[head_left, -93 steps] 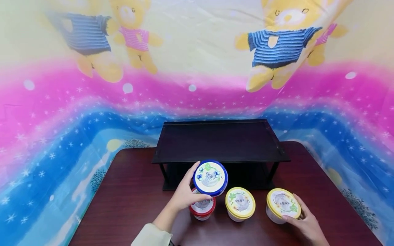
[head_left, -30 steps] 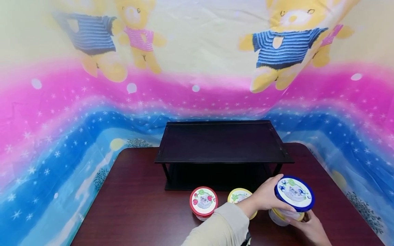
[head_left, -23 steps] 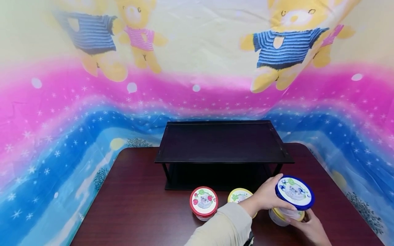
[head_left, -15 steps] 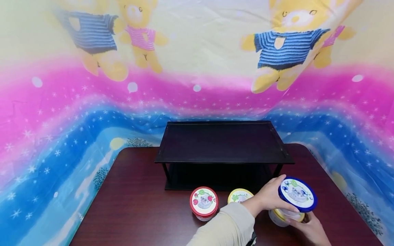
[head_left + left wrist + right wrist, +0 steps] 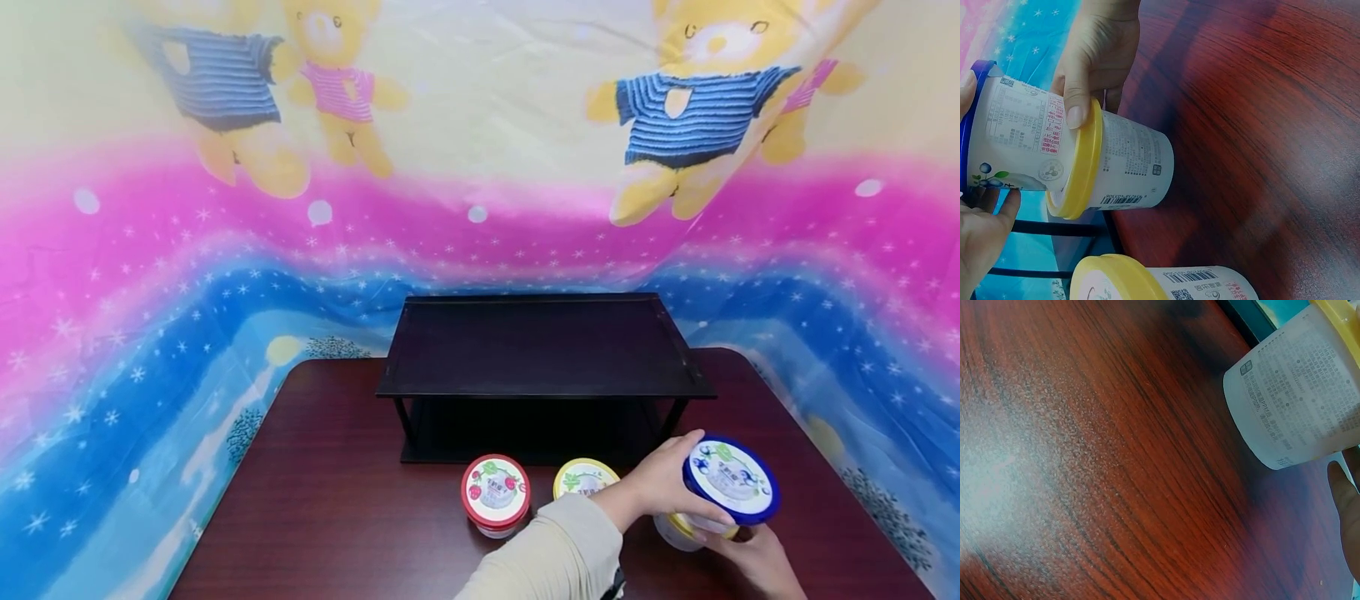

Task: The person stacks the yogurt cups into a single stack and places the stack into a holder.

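Just off the front right corner of the black rack (image 5: 547, 346), the person's left hand (image 5: 663, 483) has its thumb and fingers curled round the blue-lidded tub (image 5: 733, 477), while the right hand (image 5: 761, 558) grips the yellow-lidded tub (image 5: 1132, 162) below it, thumb on the rim. The upper tub's base overlaps the lower lid; whether it bears fully there, I can't tell.

Blueberries and leaves decorate the blue lid around a line of characters (too small for me to read with any confidence). The side carries dense print with red columns; the lower tub shows a barcode (image 5: 1120, 200) and a small square code.

In front of the rack, left of its middle, stands the red-lidded tub (image 5: 495, 493) with printed strawberries. The second yellow-lidded tub (image 5: 585, 477) stands right of it, also before the rack, partly hidden by the pale left sleeve (image 5: 562, 542) crossing in front. All this is on the dark red wood-grain surface (image 5: 322, 500). Behind the rack hangs a backdrop (image 5: 465, 125) printed with teddy bears and snowflakes.
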A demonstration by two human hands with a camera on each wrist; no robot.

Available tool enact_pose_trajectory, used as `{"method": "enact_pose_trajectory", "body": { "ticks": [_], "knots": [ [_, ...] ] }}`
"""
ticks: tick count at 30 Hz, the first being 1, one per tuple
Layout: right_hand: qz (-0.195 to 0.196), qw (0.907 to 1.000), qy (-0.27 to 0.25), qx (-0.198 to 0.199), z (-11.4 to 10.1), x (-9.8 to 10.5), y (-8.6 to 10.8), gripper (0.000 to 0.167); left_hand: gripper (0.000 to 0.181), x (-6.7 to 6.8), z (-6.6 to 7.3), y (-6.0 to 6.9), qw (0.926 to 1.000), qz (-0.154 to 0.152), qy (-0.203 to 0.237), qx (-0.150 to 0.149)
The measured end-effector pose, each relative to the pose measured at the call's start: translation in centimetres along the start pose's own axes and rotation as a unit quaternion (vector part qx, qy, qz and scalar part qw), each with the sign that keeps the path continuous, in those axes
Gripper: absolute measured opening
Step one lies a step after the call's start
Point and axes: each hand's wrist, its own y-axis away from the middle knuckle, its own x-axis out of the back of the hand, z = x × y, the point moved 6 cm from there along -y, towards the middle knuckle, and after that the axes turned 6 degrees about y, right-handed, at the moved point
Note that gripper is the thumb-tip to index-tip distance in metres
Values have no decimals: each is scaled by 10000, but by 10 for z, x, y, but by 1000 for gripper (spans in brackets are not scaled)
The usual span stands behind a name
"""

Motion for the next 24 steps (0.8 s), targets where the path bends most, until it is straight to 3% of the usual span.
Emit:
{"method": "enact_pose_trajectory", "body": {
  "ticks": [10, 16, 24],
  "knots": [
    [182, 9993, 25, 310, -4, 1, 0, 83, 99, 3, -1, 2, 9999, -58, -61, 98],
    [80, 9994, -123, 312, -5, 1, 2, 88, 99, 7, -1, 4, 9999, 46, -5, 152],
    [159, 9993, -66, 328, -6, 0, 3, 86, 100, 5, 0, 4, 9998, 54, -163, -31]
  ]
}}
